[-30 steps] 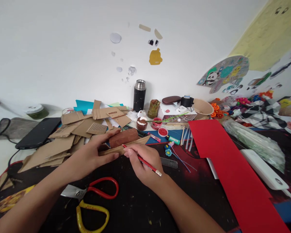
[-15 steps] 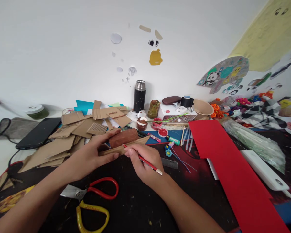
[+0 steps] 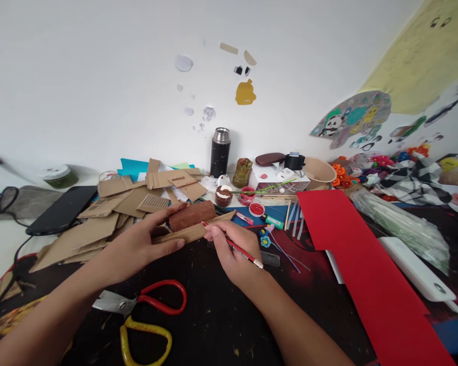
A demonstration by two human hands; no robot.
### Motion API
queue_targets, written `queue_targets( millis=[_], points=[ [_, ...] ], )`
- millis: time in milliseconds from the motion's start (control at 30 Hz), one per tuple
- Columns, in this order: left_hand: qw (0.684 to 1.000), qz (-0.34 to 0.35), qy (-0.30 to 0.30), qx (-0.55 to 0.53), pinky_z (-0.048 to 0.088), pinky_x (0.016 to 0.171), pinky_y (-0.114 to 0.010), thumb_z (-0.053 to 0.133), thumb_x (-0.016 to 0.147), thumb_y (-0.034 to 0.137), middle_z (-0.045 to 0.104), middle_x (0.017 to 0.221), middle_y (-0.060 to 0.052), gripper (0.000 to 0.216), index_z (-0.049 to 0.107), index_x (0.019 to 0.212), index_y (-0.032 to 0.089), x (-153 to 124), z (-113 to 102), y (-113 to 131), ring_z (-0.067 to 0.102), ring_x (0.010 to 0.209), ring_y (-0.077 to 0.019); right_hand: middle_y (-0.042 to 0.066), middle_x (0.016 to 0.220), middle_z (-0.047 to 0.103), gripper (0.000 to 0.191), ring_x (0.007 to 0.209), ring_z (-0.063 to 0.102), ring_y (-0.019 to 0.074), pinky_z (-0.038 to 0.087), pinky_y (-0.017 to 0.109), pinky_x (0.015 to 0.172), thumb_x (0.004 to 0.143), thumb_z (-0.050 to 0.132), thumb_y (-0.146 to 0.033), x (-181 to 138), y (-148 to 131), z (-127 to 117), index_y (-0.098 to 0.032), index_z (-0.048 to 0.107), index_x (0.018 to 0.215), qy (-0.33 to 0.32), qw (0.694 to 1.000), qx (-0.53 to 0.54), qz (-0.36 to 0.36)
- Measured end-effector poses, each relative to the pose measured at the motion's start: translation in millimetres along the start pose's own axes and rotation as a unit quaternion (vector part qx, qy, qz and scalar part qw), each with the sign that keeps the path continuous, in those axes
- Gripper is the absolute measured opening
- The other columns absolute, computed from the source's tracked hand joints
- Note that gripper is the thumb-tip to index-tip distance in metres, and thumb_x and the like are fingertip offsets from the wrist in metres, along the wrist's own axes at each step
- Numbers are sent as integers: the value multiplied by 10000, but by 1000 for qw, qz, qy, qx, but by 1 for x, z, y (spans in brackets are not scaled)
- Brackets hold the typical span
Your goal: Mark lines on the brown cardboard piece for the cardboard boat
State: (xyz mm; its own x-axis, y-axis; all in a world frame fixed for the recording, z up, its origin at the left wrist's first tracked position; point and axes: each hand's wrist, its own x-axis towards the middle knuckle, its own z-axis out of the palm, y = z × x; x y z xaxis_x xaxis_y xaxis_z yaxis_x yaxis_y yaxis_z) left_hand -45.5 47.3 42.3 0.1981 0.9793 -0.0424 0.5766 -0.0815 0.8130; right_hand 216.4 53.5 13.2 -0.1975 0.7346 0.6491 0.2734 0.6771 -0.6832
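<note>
My left hand [image 3: 139, 248] grips a narrow cardboard strip [image 3: 191, 234], with the thumb along its near side and the fingers behind it. Against the strip's far side lies a reddish-brown painted cylinder [image 3: 191, 215]; whether the fingers also touch it I cannot tell. A red pencil [image 3: 248, 255] with a pale eraser end is pinched in my right hand [image 3: 232, 249], its tip at the strip's face. Nearer to me, scissors [image 3: 162, 297] with one red and one yellow handle lie open on the black tabletop [image 3: 213, 315].
Cut cardboard pieces [image 3: 87, 234] pile up at the left beside a black phone [image 3: 61, 208]. Behind stand a black flask [image 3: 220, 152] and paint pots [image 3: 223, 195]. A metal ruler [image 3: 270, 258] lies past my right hand. Red card [image 3: 359, 264] and a white power strip [image 3: 416, 267] take up the right.
My right hand and the pencil have shifted slightly to the right along the strip. The strip appears turned a little, showing more of its flat face. My left hand stays nearly in place.
</note>
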Motion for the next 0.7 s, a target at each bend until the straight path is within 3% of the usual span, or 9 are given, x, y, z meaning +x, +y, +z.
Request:
queue_targets(
  millis=[700],
  points=[
    [1000, -12, -7, -17, 681, 1144, -577, 814, 906, 776, 741, 1659, -75, 1002, 526, 1778, 374, -1, -1, -1, 759, 1448, -433, 32, 902, 899, 237, 801, 877, 193, 699, 292, 824, 1167, 614, -238, 0, 0, 0, -246, 822, 1054, 9, 1000, 4, 25]
  ],
)
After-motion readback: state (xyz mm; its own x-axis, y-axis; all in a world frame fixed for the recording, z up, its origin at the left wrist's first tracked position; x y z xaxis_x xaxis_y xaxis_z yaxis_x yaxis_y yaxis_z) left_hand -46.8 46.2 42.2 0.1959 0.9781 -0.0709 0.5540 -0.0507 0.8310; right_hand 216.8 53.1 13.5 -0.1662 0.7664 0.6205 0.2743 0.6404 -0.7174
